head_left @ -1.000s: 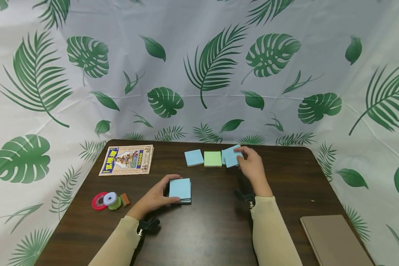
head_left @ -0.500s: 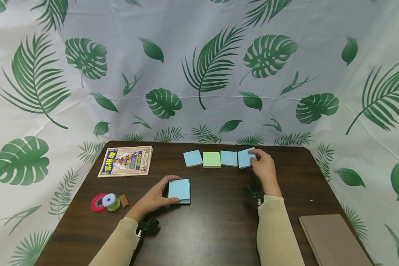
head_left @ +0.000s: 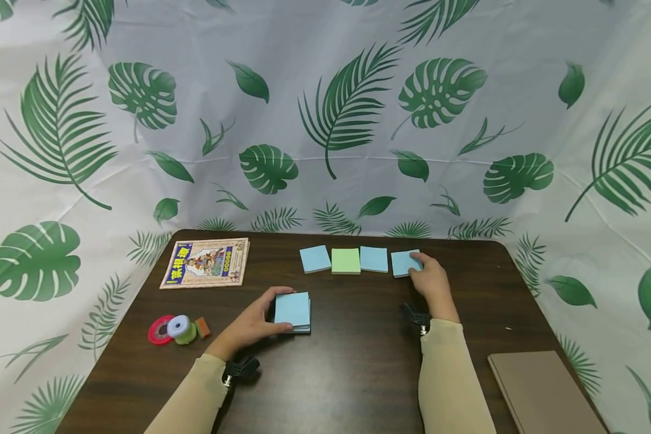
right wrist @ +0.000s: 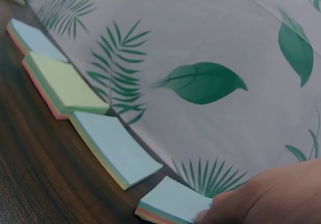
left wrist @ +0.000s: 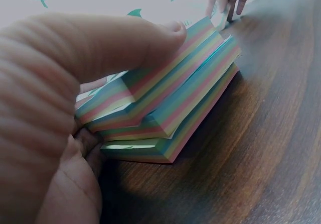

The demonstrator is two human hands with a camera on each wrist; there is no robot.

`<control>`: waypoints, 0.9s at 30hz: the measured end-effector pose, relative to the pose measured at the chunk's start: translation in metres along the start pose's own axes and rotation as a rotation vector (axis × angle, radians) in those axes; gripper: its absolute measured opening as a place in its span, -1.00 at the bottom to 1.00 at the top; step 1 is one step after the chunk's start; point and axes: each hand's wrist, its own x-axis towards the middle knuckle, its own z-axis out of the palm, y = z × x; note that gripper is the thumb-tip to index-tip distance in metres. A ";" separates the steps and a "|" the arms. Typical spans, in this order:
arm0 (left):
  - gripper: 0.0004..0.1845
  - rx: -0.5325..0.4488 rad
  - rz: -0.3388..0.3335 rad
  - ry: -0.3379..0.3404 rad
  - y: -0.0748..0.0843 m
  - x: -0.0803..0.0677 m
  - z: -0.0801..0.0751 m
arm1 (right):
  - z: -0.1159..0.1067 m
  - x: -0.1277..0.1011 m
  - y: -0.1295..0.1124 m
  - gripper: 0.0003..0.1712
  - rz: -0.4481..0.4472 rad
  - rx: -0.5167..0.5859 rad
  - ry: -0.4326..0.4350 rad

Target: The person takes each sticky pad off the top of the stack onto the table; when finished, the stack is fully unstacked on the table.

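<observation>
Right hand [head_left: 433,282]: fingers rest flat on blue pad [head_left: 405,263], now lying on table [head_left: 358,361] rather than lifted as earlier | gap just left of fingertips, then third pad [head_left: 374,258] | Left hand [head_left: 252,322]: unchanged, thumb and fingers curled round pad stack [head_left: 293,310], shifted layers against palm.

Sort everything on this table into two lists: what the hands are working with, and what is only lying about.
In hand:
- left hand gripping the stack of blue-topped sticky-note pads
- right hand touching the rightmost blue pad
- row of blue pad, green pad, blue pad

Lying about:
- illustrated booklet
- tape rolls
- brown notebook
</observation>
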 end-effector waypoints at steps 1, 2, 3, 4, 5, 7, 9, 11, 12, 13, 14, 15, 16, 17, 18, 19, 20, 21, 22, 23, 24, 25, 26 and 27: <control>-0.09 0.001 0.000 0.000 0.000 0.000 0.000 | 0.001 0.001 0.000 -0.34 -0.002 -0.006 -0.013; -0.09 0.000 0.000 0.000 0.000 0.000 0.000 | 0.002 0.002 0.001 -0.32 -0.008 -0.020 -0.027; -0.09 -0.002 0.000 -0.001 0.000 0.000 0.000 | 0.002 0.002 0.001 -0.29 -0.015 -0.033 -0.040; -0.09 -0.006 -0.001 -0.003 0.000 0.000 0.000 | 0.003 0.003 0.001 -0.27 -0.021 -0.045 -0.053; -0.10 -0.012 -0.004 -0.004 0.000 0.000 0.000 | 0.004 0.003 0.000 -0.25 -0.025 -0.057 -0.064; -0.10 -0.017 -0.007 -0.006 0.000 0.001 0.000 | 0.006 0.002 0.000 -0.21 -0.027 -0.082 -0.086; -0.11 -0.022 -0.010 -0.008 0.000 0.001 0.000 | 0.007 0.001 -0.001 -0.19 -0.029 -0.106 -0.101; -0.11 -0.024 -0.011 -0.011 0.000 0.001 0.001 | 0.009 0.000 -0.001 -0.17 -0.030 -0.130 -0.111; -0.11 -0.025 -0.011 -0.011 0.000 0.001 0.001 | 0.009 -0.001 -0.001 -0.16 -0.030 -0.135 -0.115; -0.11 -0.028 -0.011 -0.012 0.000 0.001 0.001 | 0.009 -0.001 -0.002 -0.15 -0.030 -0.139 -0.118; -0.11 -0.031 -0.011 -0.013 0.000 0.001 0.001 | 0.009 -0.001 -0.002 -0.15 -0.029 -0.142 -0.123; -0.11 -0.030 -0.012 -0.012 0.000 0.001 0.001 | 0.009 -0.002 -0.002 -0.14 -0.028 -0.145 -0.126; -0.11 -0.031 -0.013 -0.011 0.000 0.001 0.001 | 0.009 -0.002 -0.002 -0.14 -0.027 -0.147 -0.131; -0.11 -0.031 -0.013 -0.011 0.000 0.001 0.001 | 0.009 -0.002 -0.002 -0.13 -0.027 -0.147 -0.136; -0.11 -0.032 -0.014 -0.010 -0.001 0.000 0.001 | 0.008 -0.002 -0.002 -0.12 -0.027 -0.148 -0.141; -0.11 -0.031 -0.015 -0.008 -0.001 0.000 0.001 | 0.008 -0.002 -0.002 -0.11 -0.027 -0.149 -0.147; -0.11 -0.029 -0.017 -0.007 -0.001 0.000 0.000 | 0.008 -0.002 -0.002 -0.11 -0.030 -0.150 -0.152; -0.11 -0.027 -0.017 -0.006 -0.001 0.001 0.000 | 0.008 -0.003 -0.003 -0.10 -0.032 -0.148 -0.158; -0.11 -0.029 -0.018 -0.006 -0.001 0.001 0.000 | 0.008 -0.003 -0.004 -0.10 -0.035 -0.148 -0.165; -0.11 -0.028 -0.018 -0.005 -0.001 0.001 0.000 | 0.007 -0.003 -0.005 -0.09 -0.037 -0.146 -0.172; -0.10 -0.027 -0.019 -0.005 -0.001 0.001 0.000 | 0.007 -0.004 -0.006 -0.08 -0.037 -0.144 -0.180; -0.10 -0.026 -0.021 -0.004 -0.001 0.001 0.000 | 0.007 -0.004 -0.007 -0.08 -0.039 -0.143 -0.188; -0.10 -0.026 -0.021 -0.005 -0.001 0.001 0.000 | 0.006 -0.005 -0.008 -0.07 -0.039 -0.144 -0.196; -0.10 -0.028 -0.022 -0.005 0.000 0.001 0.000 | 0.006 -0.005 -0.009 -0.07 -0.039 -0.148 -0.200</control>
